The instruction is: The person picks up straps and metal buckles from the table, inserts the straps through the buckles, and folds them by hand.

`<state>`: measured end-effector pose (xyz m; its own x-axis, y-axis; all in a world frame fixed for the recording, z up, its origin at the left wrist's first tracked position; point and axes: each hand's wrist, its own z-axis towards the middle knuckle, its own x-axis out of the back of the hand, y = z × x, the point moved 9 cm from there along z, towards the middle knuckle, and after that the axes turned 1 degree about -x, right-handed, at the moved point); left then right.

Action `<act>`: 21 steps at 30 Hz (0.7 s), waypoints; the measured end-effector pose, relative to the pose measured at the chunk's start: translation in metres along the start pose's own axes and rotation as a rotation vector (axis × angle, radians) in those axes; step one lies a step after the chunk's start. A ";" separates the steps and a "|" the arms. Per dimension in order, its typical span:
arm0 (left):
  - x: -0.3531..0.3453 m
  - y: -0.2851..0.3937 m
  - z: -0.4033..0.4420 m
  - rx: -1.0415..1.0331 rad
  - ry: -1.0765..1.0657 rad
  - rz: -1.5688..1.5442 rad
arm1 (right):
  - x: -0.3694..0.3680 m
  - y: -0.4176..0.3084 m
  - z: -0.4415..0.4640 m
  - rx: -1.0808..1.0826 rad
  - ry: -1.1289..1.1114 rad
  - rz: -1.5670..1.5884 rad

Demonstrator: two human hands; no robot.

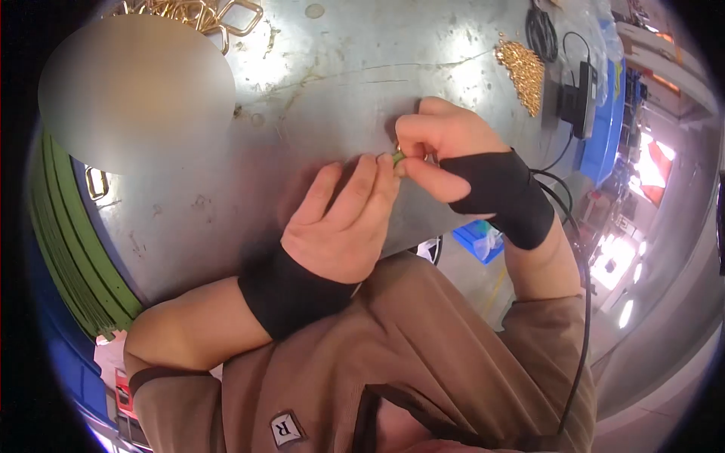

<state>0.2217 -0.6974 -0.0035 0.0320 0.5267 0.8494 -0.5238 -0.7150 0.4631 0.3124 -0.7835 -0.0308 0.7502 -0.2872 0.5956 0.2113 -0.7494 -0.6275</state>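
Note:
A small green piece (398, 158), possibly the end of a strap, shows between my fingertips, and most of it is hidden. My left hand (341, 219) reaches in from the left with its back up, its fingertips closed on the piece and its thumb out of sight. From the other side, my right hand (451, 140) pinches the same piece between thumb and curled fingers. A tiny glint of gold shows by the right fingertips, too small to make out. Both hands are just above the metal table (332, 98), and each wrist wears a black band.
A pile of small gold metal parts (522, 75) lies at the upper right, near a black device (580, 102) with cables. Gold rectangular rings (240, 16) lie at the top left. Long green straps (72, 234) lie along the left edge. A blurred disc covers the upper left.

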 end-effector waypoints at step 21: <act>-0.006 0.008 -0.012 -0.104 0.036 0.038 | -0.004 0.009 -0.015 0.042 0.106 0.088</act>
<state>0.2070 -0.7005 -0.0076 -0.0195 0.5177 0.8554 -0.6095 -0.6843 0.4003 0.3020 -0.7981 -0.0307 0.6966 -0.4137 0.5861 0.1759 -0.6935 -0.6987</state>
